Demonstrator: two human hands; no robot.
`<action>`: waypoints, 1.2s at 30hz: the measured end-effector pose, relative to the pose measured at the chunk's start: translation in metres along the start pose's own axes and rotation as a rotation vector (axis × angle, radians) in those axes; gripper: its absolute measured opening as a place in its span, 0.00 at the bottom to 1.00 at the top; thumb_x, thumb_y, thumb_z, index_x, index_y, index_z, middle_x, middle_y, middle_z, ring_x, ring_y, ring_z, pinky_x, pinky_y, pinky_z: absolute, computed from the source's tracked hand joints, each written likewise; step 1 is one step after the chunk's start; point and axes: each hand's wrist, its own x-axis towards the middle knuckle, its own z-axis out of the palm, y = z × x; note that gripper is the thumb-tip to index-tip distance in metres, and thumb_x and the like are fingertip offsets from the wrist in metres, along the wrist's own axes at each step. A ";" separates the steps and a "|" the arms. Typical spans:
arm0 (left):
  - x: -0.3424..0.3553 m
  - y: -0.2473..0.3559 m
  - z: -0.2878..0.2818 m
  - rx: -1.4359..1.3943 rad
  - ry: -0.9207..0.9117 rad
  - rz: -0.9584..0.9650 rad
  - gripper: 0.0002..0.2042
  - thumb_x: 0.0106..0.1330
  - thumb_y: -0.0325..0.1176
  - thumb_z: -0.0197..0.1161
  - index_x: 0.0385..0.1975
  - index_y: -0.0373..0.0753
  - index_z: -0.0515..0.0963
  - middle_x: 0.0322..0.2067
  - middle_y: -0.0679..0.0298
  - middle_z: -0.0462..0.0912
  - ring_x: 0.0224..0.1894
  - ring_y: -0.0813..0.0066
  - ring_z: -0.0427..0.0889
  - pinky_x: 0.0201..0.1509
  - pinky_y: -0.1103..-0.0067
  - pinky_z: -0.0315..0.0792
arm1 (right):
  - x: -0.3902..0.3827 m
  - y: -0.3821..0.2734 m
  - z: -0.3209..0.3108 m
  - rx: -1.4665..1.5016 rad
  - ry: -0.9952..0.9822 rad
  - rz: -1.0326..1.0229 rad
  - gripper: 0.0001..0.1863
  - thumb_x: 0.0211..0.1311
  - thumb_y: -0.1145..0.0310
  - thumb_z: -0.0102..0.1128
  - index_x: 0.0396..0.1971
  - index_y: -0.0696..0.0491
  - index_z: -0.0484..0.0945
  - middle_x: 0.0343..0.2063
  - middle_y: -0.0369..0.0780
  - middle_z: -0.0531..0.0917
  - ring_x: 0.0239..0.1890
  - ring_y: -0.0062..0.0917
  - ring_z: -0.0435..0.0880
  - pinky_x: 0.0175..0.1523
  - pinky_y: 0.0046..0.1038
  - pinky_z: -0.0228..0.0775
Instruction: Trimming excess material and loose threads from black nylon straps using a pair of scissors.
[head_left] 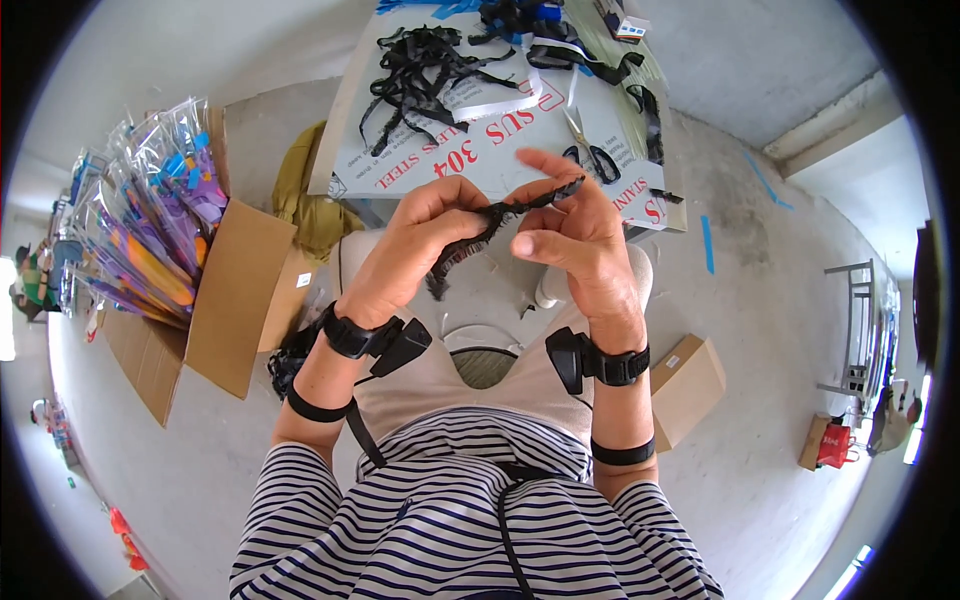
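Observation:
A black fringed fabric strip [505, 213] stretches between my two hands, above my lap. My left hand [405, 235] pinches it between thumb and fingers, and its loose frayed tail hangs below that grip. Across the fingers of my right hand [588, 235] runs the other end, seemingly caught between them; the index finger points out and the thumb stands apart from the strip. Just beyond, on the table's near part, lie scissors [592, 155] with black handles. A heap of similar black strips [425, 75] covers the table's far left.
The table [400, 165] has a printed sheet surface. White ribbon [500, 105] and more black strips [575, 50] lie on it. To my left, an open cardboard box [235, 300] holds plastic-wrapped colourful items, beside an olive cloth [310, 195]. A closed carton [688, 385] sits on the floor at right.

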 end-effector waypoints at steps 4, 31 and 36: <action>0.001 0.002 0.002 0.094 0.011 0.022 0.06 0.67 0.28 0.61 0.39 0.34 0.79 0.31 0.73 0.78 0.31 0.90 0.71 0.34 0.88 0.65 | 0.002 0.011 -0.001 -0.022 -0.017 0.067 0.22 0.53 0.78 0.70 0.50 0.62 0.80 0.36 0.40 0.85 0.31 0.16 0.79 0.39 0.16 0.71; 0.009 -0.040 -0.031 -0.193 -0.198 -0.304 0.06 0.66 0.27 0.65 0.39 0.38 0.76 0.33 0.74 0.78 0.37 0.88 0.76 0.45 0.87 0.70 | 0.074 0.048 -0.075 0.114 0.320 0.199 0.05 0.59 0.75 0.66 0.33 0.61 0.82 0.23 0.36 0.81 0.21 0.17 0.75 0.27 0.19 0.62; 0.017 -0.044 -0.043 -0.318 -0.072 -0.283 0.09 0.66 0.24 0.64 0.44 0.40 0.74 0.34 0.73 0.80 0.38 0.88 0.78 0.44 0.86 0.70 | 0.113 0.085 -0.117 -0.355 0.307 0.166 0.10 0.60 0.69 0.66 0.36 0.60 0.83 0.24 0.36 0.83 0.22 0.20 0.79 0.29 0.23 0.69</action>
